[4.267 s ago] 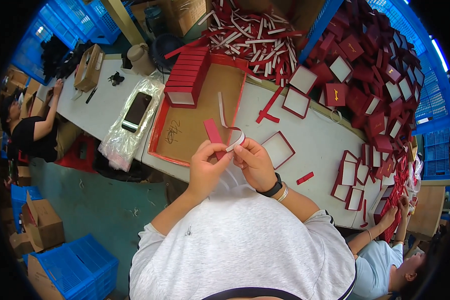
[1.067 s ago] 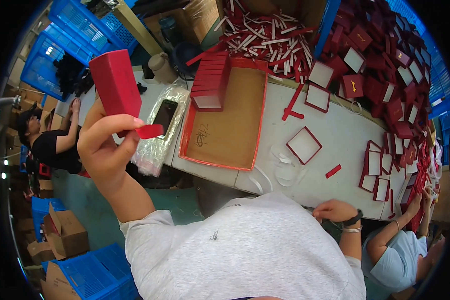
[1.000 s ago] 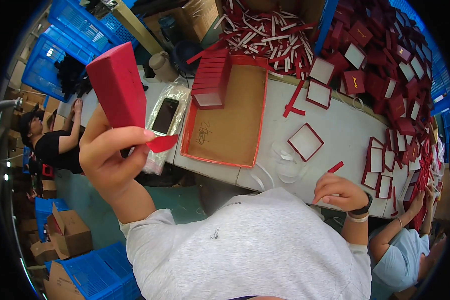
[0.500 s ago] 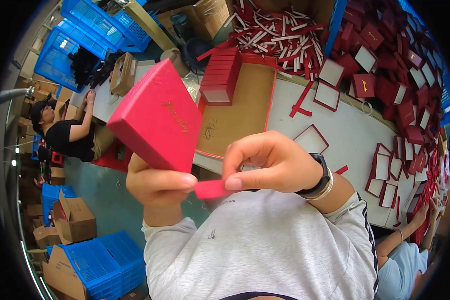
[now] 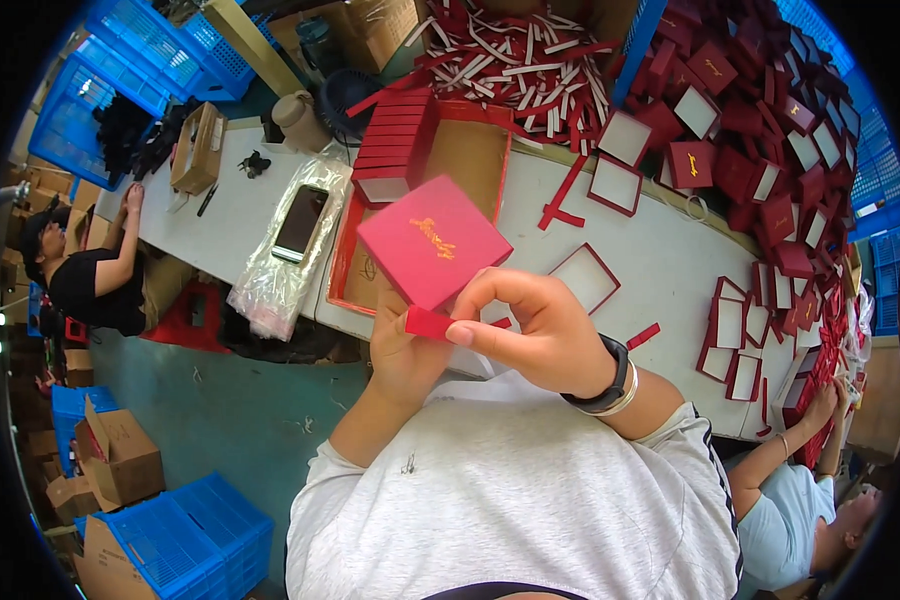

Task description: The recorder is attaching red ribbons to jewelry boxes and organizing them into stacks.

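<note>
My left hand [image 5: 402,362] grips a square red jewelry box [image 5: 428,245] from below, its face with gold lettering turned up toward me and tilted. My right hand [image 5: 545,338] is closed in a pinch, thumb and forefinger on a short red strip [image 5: 428,323] at the box's near corner. Most of my left fingers are hidden behind the box. Behind it lies a shallow red-rimmed carton tray [image 5: 505,160], with a row of stacked red boxes [image 5: 395,140] at its left end.
Many loose red-and-white strips [image 5: 530,70] and a heap of red boxes [image 5: 730,130] fill the back. An open red-edged frame [image 5: 585,278] lies right of my hands. A phone [image 5: 300,225] rests on clear plastic at left. Co-workers sit at far left and lower right.
The box has come down and turned flatter, away from its raised, edge-on pose. My left hand has moved right, closer to my right hand, which still pinches the strip.
</note>
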Available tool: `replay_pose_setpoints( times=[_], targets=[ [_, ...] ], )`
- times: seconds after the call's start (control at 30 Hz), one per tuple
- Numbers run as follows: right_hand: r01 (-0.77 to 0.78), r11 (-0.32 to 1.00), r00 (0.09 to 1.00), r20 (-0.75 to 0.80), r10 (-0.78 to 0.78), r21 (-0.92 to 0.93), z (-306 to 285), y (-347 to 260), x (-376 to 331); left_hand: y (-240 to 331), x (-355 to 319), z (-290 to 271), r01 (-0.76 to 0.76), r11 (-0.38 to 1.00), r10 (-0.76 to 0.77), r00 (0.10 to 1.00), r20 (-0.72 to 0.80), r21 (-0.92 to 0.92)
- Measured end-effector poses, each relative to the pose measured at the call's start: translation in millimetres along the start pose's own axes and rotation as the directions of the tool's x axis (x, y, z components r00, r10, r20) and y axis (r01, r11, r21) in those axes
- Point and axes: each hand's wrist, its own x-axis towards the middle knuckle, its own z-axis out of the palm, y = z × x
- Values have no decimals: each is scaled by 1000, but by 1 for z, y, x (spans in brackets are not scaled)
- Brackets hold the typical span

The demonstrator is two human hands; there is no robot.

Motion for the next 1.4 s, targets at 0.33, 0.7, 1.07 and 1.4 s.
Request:
replay_pose_setpoints(
  times=[0.33, 0.7, 1.07, 1.4],
  targets=[
    [63, 977, 997, -22, -69, -204, 4, 7, 4, 1, -11, -3, -237, 934, 204, 968, 145, 268],
    [208, 823, 956, -68, -285, -528, 8, 6, 6, 3, -14, -7, -368, 817, 305, 929, 209, 445],
    [226, 796, 943, -80, -324, -562, 7, 9, 7, 0, -13, -5, -377, 730, 355, 922, 156, 570],
    [226, 749, 941, -58, -332, -623, 8, 13, 7, 3, -16, 1, -433, 696, 380, 899, 218, 573]
  ],
)
